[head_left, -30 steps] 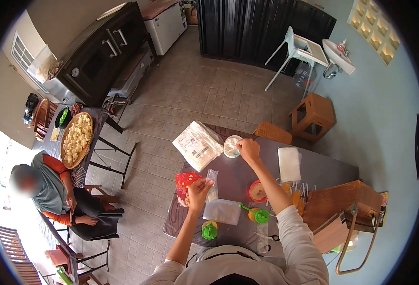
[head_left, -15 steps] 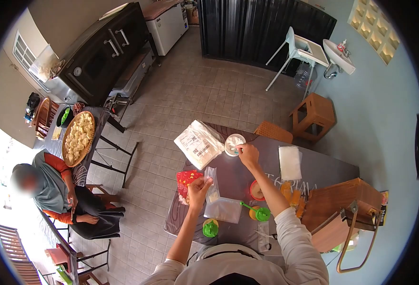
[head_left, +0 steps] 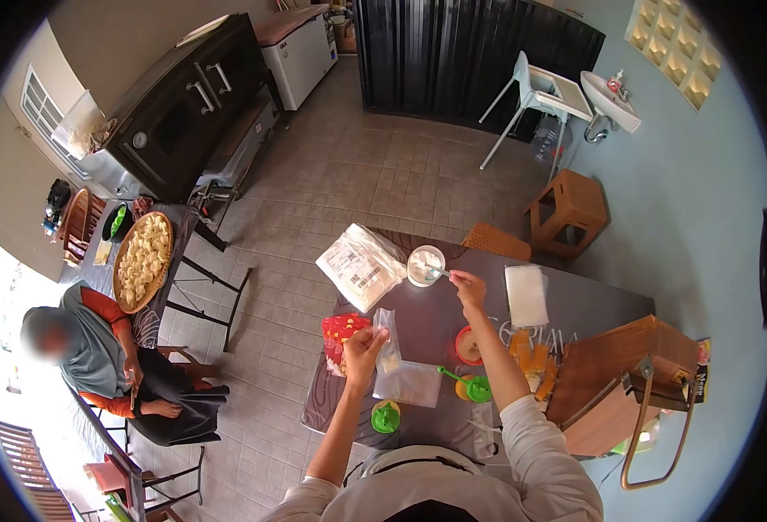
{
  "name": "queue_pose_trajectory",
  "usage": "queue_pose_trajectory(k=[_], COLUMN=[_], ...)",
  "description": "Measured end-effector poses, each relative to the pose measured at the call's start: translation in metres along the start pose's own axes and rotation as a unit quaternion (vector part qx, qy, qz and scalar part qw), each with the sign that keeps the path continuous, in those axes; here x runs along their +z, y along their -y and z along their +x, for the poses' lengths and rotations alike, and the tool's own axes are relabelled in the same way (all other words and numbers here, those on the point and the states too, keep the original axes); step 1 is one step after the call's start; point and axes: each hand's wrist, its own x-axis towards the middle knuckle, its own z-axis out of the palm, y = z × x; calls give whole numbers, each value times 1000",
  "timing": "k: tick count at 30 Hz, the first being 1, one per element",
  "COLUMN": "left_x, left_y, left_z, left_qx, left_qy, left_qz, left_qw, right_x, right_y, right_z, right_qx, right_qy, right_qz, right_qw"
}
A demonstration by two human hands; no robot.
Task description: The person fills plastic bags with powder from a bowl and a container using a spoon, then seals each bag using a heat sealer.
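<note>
The step in hand looked like spooning from the white bowl (head_left: 420,261) at the far edge of the dark worktop (head_left: 579,315). The right hand (head_left: 468,284) reached out just beside the bowl, its grip pinched on the handle of a thin spoon (head_left: 440,271). At that size it could have been some other small utensil, and its tip lay over the bowl's rim. The left hand (head_left: 364,344) was nearer the body, its grip pressed together on the lower part of a small clear bag (head_left: 388,332). The bag stood upright with its mouth up, well apart from the bowl and spoon. Any move from bowl to bag would have called for a level spoon, a short pull back across the worktop and an open bag mouth; whether the mouth was open could not be told. A labelled pack of bags (head_left: 360,267) lay just left of the bowl. A red packet (head_left: 338,331) lay beside the left hand and a flat clear pouch (head_left: 408,384) lay below it. A red dish (head_left: 469,347) and a green scoop (head_left: 464,384) sat under the right forearm. At the left, apart from all this, another person (head_left: 96,352) sat by a round tray of crackers (head_left: 142,258).
</note>
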Motion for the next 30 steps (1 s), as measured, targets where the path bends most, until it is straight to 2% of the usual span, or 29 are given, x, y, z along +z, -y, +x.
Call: queue_pose_trajectory(k=[1,5,7,11,17,25,30], left_x=[0,2,-4,-2,0,-1,-3], left_y=[1,-4,5,-6,-6,-3,-3], left_z=[0,-3,-1,-4,-6,-4,-5], left_qx=[1,-10,5,-7,-6,-55,-55], left_qy=[0,-13,1,-10,-7,8,21], left_qz=[-18,13,4,42,-3,-143,-170], left_qw=[1000,1000,1000,999,1000,988,984], right_x=[-1,-2,-4,-2,-1,0,0], right_y=[-1,3,6,-1,-4,-1,-5], right_z=[-1,-8,-10,-9,-9,-10,-10], right_qx=[89,156,194,197,207,228,223], right_qy=[9,17,40,44,45,54,47], right_qz=[47,53,99,102,122,127,127], right_qw=[995,986,975,974,970,964,965])
